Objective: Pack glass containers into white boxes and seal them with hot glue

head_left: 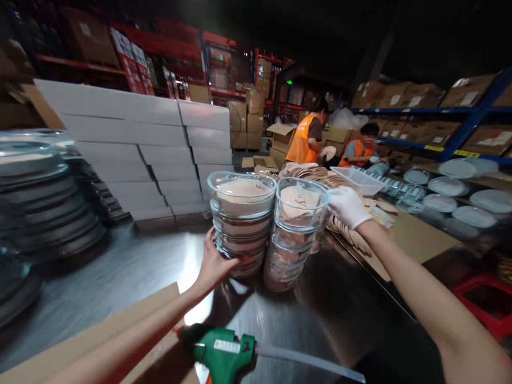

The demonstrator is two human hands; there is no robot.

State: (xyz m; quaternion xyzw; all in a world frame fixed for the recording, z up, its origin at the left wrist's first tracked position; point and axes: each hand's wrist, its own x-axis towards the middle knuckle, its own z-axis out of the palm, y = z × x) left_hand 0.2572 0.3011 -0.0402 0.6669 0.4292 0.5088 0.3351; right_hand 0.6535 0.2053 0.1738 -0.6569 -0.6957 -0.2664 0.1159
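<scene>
Glass bowl stacks: two columns (241, 224) and (298, 229) side by side, touching, on the steel table (120, 272), centre of view.
Left hand (216, 264): bare, fingers curled against the lower bowls of the left column, apparently steadying it at the base.
Right hand (349, 207): white glove, closed over the rim of the right column's top bowl, bracing it from the far side.
Appearance: clear round bowls, nested, tan paper discs between layers, likely to stop glass rubbing.
Nearby: green glue gun (226, 349) at the near edge; cardboard sheet (132, 325) under the left forearm; loose paper discs (352, 232) behind the glove.
Background: flat white boxes (132, 138); two people in orange vests (308, 140).
</scene>
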